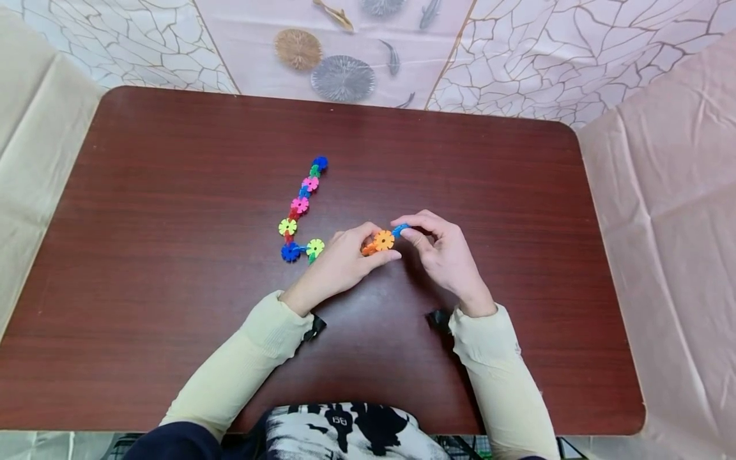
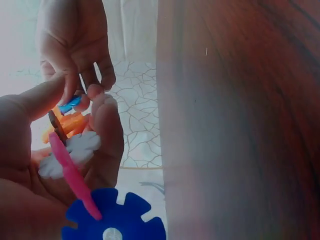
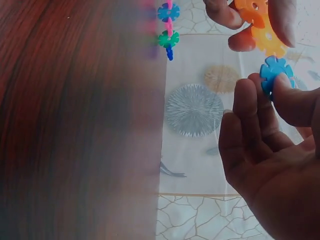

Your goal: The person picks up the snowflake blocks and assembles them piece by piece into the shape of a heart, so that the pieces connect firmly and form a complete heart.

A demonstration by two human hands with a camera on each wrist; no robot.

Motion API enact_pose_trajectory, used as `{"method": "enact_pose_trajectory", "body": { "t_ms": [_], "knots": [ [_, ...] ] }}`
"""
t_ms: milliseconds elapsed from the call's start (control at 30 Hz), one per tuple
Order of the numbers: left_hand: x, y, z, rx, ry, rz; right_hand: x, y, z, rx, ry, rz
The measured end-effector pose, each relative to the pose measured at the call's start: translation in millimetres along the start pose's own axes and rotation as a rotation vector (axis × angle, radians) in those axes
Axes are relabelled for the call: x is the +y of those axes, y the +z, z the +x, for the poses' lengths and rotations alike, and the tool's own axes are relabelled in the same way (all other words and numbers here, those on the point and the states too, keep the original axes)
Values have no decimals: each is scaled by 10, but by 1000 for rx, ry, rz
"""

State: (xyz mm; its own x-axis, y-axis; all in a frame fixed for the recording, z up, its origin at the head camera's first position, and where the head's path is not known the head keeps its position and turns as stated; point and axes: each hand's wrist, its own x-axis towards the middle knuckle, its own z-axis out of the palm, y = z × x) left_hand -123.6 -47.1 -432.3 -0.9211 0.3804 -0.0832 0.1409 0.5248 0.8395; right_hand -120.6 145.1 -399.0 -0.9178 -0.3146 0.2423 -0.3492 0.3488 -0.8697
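Dark red-brown wood fills most of the head view: a desk with rounded far corners, its near edge against the person's lap.

Near the middle of the desk the two hands meet. The left hand curls its thumb and fingers round an orange disc, a notched flower-shaped piece with a second orange piece joined behind it. In the left wrist view that hand also has white, pink and dark blue discs close in front of it, blurred, and how they join cannot be told. The right hand pinches a light blue disc between thumb and forefinger, its other fingers loosely bent. The blue disc sits just right of the orange one, touching or almost touching; the right wrist view shows a small gap.

Left of the hands lies a chain of joined discs, running from a blue and a yellow-green one near the left hand away to a blue one at the far end. It lies flat, apart from both hands.

Bare wood stretches wide to the left, right and far sides, and between the sleeves toward the near edge. Beyond the far edge is a pale cracked-pattern floor with round motifs; pale cloth hangs along both sides.
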Motion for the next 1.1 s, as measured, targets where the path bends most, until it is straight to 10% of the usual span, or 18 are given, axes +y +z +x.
{"method": "enact_pose_trajectory", "body": {
  "t_ms": [267,1100],
  "knots": [
    [10,-20,-17,-47,34,33,261,-21,4,-5,-106,-91],
    [-129,-24,-53,-104,198,116,290,77,25,-44,-67,-200]
  ]
}}
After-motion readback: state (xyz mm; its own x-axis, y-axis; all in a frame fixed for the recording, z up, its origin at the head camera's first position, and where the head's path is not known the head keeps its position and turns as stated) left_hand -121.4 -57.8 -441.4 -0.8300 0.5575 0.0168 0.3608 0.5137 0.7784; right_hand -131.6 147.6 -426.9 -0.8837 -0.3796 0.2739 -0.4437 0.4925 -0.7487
